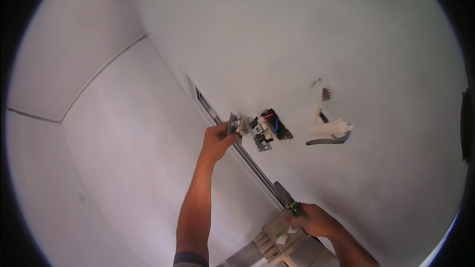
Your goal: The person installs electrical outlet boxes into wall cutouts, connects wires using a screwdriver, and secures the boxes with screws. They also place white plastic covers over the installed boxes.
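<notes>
Green-trimmed pliers [289, 201] are gripped by right hand [315, 221], near right | electrical module [237, 125] is pinched by left hand [215, 143], left of second module [263, 131] at wall opening [283, 129] | module handling apparently underway; steady left hold called for

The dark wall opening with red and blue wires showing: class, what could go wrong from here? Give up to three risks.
1. The thin red wire and thin blue wire are exposed; if live, they could shock the bare left hand nearby.
2. The beige-and-grey electrical fitting sits outside the dark wall opening, so pulling might strain any wires joined to it.
3. The dark pliers with green accents, in the right hand, could slip and mark the pale wall.
</notes>
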A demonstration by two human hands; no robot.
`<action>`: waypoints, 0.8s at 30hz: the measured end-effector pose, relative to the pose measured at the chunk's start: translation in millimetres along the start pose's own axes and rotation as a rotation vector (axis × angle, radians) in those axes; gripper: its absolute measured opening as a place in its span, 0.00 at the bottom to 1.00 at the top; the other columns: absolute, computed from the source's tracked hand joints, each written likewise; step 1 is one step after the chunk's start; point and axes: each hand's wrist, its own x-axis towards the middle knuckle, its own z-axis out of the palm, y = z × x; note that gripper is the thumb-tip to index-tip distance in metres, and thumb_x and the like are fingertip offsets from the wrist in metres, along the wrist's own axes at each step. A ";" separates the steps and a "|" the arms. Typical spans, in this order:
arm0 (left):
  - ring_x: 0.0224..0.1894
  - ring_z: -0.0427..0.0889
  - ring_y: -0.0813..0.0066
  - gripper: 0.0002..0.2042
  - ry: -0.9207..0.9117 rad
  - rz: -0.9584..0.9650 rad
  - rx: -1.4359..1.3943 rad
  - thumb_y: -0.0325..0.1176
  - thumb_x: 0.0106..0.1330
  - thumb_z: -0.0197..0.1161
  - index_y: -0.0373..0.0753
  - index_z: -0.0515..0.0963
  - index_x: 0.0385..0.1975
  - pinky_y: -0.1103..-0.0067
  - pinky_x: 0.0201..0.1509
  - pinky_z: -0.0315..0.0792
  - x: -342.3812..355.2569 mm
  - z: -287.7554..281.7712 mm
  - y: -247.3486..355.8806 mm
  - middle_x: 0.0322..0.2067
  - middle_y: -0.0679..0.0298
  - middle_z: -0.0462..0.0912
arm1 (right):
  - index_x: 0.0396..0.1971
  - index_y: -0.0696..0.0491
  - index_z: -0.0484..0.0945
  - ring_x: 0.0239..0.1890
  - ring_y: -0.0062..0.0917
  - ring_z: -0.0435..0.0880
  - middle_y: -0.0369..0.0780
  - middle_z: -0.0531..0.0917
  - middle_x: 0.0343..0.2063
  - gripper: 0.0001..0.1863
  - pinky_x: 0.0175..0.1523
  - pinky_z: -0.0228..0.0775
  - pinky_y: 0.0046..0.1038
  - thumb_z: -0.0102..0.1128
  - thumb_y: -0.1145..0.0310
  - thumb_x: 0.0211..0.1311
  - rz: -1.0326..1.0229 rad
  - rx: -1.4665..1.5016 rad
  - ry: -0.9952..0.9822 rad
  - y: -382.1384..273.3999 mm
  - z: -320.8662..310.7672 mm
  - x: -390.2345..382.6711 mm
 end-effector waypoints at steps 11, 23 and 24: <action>0.42 0.86 0.74 0.17 -0.191 -0.046 -0.112 0.24 0.59 0.67 0.27 0.84 0.48 0.75 0.55 0.79 53.4 -33.4 -27.5 0.39 0.59 0.89 | 0.48 0.57 0.83 0.37 0.24 0.85 0.38 0.88 0.34 0.18 0.46 0.75 0.29 0.56 0.65 0.63 -0.031 0.019 0.039 55.6 -17.4 53.9; 0.43 0.86 0.72 0.15 -0.243 -0.085 -0.191 0.22 0.60 0.66 0.26 0.84 0.48 0.73 0.58 0.79 64.3 -45.2 -62.4 0.40 0.58 0.88 | 0.42 0.58 0.84 0.36 0.24 0.87 0.37 0.88 0.30 0.17 0.43 0.75 0.28 0.59 0.61 0.62 -0.046 0.106 0.033 94.0 0.0 83.6; 0.42 0.86 0.72 0.15 -0.235 -0.089 -0.195 0.22 0.60 0.66 0.26 0.84 0.48 0.73 0.58 0.79 63.9 -44.3 -63.1 0.40 0.58 0.89 | 0.42 0.58 0.84 0.36 0.24 0.87 0.38 0.88 0.30 0.17 0.43 0.75 0.28 0.58 0.61 0.62 -0.045 0.107 0.032 92.3 0.3 82.5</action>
